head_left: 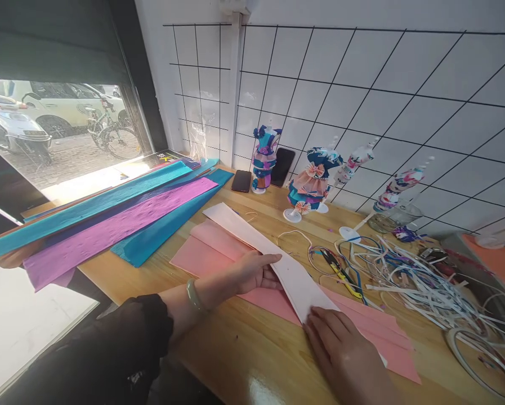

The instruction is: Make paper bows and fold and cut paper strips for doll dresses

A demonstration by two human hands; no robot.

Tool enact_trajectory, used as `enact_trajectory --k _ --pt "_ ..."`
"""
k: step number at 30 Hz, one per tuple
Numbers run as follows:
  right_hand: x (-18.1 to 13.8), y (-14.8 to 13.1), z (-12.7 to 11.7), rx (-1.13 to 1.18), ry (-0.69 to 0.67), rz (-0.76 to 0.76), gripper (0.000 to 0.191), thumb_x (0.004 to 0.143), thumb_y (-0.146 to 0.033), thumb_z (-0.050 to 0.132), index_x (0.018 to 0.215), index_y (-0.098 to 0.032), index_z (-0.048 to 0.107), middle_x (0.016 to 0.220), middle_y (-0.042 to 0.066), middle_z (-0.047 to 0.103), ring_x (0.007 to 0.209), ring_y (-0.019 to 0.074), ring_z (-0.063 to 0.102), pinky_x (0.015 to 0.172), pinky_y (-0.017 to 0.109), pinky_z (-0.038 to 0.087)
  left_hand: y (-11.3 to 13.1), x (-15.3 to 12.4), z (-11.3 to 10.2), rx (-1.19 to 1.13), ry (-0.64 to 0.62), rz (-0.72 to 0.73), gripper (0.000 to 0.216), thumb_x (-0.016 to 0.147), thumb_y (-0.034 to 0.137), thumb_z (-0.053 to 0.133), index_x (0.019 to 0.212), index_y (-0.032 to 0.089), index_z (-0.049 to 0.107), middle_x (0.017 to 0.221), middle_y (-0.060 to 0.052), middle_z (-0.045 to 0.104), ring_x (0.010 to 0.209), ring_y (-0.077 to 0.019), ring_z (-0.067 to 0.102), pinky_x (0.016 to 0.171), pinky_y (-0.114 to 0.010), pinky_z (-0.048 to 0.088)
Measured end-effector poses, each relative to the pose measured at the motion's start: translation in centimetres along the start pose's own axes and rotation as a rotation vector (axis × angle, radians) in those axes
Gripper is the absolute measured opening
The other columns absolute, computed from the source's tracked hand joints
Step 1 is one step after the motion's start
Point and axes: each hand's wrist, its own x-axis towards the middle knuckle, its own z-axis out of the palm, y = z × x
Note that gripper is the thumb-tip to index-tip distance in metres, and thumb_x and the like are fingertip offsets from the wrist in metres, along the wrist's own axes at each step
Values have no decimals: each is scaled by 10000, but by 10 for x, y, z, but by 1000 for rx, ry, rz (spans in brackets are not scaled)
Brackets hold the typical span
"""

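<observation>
A long folded strip of pale pink crepe paper (292,273) lies slantwise before me, lifted a little off the table. My left hand (254,271) grips its near edge around the middle, thumb on top and fingers underneath. Further right, my right hand (336,343) pinches the same strip, fingers over the top; its thumb is hidden. Beneath the strip, partly covered, is a wider folded sheet of salmon-pink crepe paper (269,304) flat on the wood. A pale green bangle (194,295) circles my left wrist.
Turquoise (92,205) and purple crepe paper strips (121,225) lie at left, by the window. Small dressed mannequins (264,160) stand along the gridded wall. To the right are a yellow-black cutter (340,273), a heap of paper strips (421,287) and a tape roll (482,360).
</observation>
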Motion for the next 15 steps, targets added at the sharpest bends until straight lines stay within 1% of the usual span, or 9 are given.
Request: enact_trajectory --k 6,11,15 --pt "-6 1 3 -36 -76 -28 422 944 -158 297 828 -114 700 853 120 706 848 213 624 740 330 498 0 1 0 0 8 3 363 725 318 681 994 90 600 922 -172 689 792 -224 677 776 -384 528" --pt "-6 -2 1 32 -87 58 327 932 -239 387 855 -145 691 890 107 702 880 216 625 761 341 507 0 1 0 9 5 0 345 734 315 674 986 90 602 912 -165 692 782 -218 678 774 -376 531" --pt "-6 -3 2 50 -96 93 300 922 -238 409 858 -146 687 910 103 700 886 218 620 768 346 510 0 0 0 25 -7 7 317 773 299 630 1001 80 599 927 -171 689 798 -219 678 758 -355 538"
